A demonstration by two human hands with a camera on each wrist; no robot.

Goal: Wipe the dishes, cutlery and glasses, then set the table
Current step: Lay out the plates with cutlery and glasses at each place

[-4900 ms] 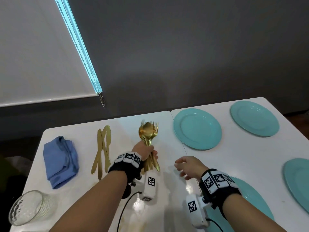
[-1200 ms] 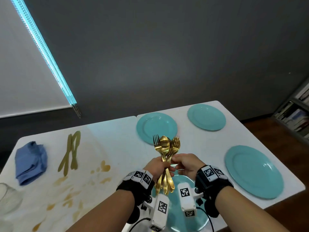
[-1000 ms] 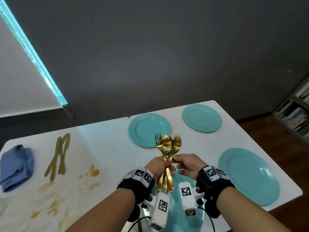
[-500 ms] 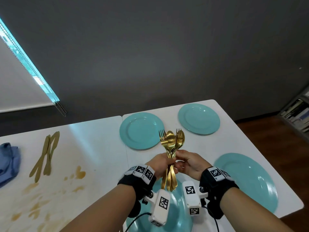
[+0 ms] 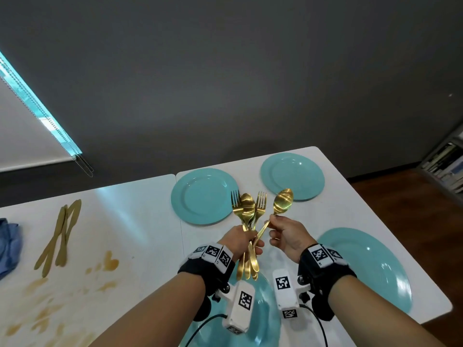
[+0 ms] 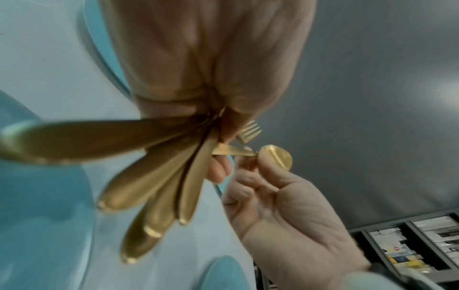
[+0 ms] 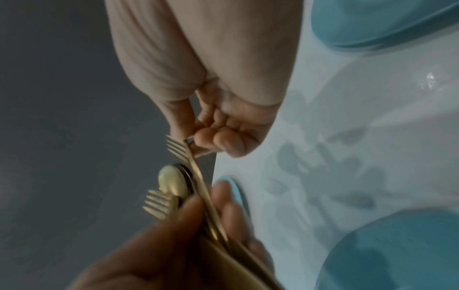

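One gold spoon [image 5: 282, 202], bowl up, tilted right.

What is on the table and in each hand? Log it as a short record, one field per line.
left hand: grips a bundle of gold forks and spoons, heads up
right hand: pinches one gold spoon by the neck, its handle end at the bundle
plates: four teal plates, e.g. far one
knives: gold knives lying on the left table
cloth: blue cloth at the left edge
table surface: brownish marks on the left table
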